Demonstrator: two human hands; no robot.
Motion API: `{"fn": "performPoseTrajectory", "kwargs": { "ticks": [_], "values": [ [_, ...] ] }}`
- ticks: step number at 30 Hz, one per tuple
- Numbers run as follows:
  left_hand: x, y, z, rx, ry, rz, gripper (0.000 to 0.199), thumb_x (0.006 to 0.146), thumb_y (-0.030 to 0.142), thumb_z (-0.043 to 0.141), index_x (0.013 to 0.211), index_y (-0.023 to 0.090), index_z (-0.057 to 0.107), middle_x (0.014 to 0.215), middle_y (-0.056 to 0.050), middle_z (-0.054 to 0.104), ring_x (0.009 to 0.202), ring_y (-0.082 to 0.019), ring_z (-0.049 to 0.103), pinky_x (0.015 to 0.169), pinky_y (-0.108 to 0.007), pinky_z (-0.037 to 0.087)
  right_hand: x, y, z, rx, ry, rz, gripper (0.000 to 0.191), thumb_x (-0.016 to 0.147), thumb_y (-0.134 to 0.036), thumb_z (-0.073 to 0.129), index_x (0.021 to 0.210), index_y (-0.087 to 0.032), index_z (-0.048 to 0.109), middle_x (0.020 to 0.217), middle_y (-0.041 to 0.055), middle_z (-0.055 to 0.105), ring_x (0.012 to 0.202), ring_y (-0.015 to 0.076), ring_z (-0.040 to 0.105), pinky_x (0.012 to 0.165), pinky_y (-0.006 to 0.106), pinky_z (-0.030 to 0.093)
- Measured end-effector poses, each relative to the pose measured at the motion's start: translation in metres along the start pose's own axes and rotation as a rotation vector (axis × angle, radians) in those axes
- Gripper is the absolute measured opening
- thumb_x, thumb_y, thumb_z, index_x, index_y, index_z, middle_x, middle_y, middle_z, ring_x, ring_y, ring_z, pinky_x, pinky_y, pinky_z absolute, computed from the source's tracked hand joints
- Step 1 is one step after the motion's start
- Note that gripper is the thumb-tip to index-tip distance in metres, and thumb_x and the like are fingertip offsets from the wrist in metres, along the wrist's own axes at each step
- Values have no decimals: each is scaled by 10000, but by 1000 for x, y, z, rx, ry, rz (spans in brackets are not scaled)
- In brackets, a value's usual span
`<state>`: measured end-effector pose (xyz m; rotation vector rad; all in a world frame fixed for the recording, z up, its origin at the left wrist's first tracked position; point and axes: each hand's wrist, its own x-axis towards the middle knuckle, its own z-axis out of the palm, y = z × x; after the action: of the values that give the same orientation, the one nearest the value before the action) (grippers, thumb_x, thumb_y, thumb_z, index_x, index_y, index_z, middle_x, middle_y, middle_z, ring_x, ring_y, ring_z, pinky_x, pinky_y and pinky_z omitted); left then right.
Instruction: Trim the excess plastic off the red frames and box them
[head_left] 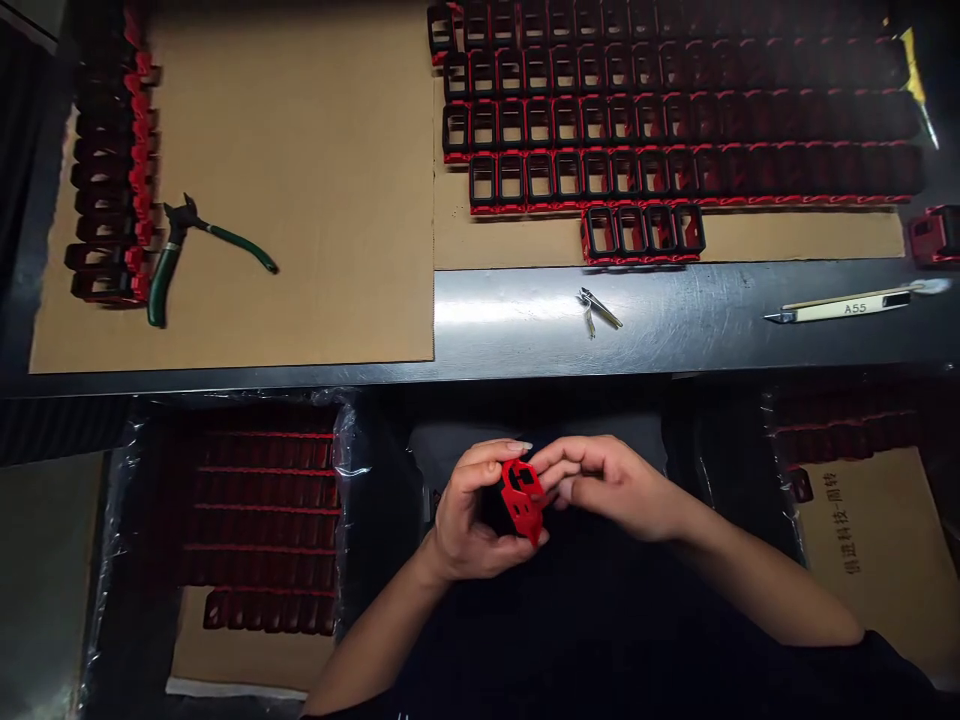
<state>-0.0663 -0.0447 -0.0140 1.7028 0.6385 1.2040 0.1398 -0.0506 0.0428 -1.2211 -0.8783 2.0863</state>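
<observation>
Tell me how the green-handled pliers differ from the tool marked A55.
The pliers have dark green handles; the A55 tool is mostly cream. The pliers lie with handles spread in a V, while the A55 tool is long and straight. The pliers rest on cardboard, the A55 tool on bare metal. Both lie unheld.

Red part [517,494], green-handled pliers [178,224]
</observation>
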Motion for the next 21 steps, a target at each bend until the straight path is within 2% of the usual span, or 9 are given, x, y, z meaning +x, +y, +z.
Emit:
{"fn": "performPoseTrajectory", "kwargs": {
  "ticks": [3, 6, 17, 21],
  "values": [
    [5, 2, -3, 107, -33, 81, 776, 761, 315, 839, 1411, 252, 420, 1260, -106, 613, 1149, -257, 654, 954, -480, 584, -2, -5, 8, -249, 56, -72, 188, 820, -196, 657, 971, -173, 766, 849, 33, 799, 739, 172, 750, 698, 254, 563],
    [9, 5, -7, 180, -88, 133, 713, 798, 315, 807, 1402, 256, 433, 1233, -98, 639, 1130, -246, 679, 933, -461, 608, -2, -6, 12, -406, 120, -138, 130, 821, -201, 673, 893, -195, 781, 796, 2, 794, 688, 157, 741, 656, 228, 545],
    [11, 11, -11, 219, -152, 167, 683, 833, 245, 784, 1414, 251, 426, 1235, -90, 673, 1134, -216, 700, 931, -401, 632, -3, -9, 12, -374, 62, -81, 138, 858, -228, 647, 815, -163, 760, 720, -1, 758, 614, 121, 671, 581, 203, 478],
    [10, 9, -11, 192, -153, 190, 714, 832, 229, 781, 1443, 206, 412, 1261, -118, 650, 1170, -223, 678, 968, -393, 617, -3, -10, 11, -376, 43, -91, 147, 863, -226, 639, 821, -154, 760, 706, -1, 750, 603, 112, 655, 579, 196, 464]
  ]
}}
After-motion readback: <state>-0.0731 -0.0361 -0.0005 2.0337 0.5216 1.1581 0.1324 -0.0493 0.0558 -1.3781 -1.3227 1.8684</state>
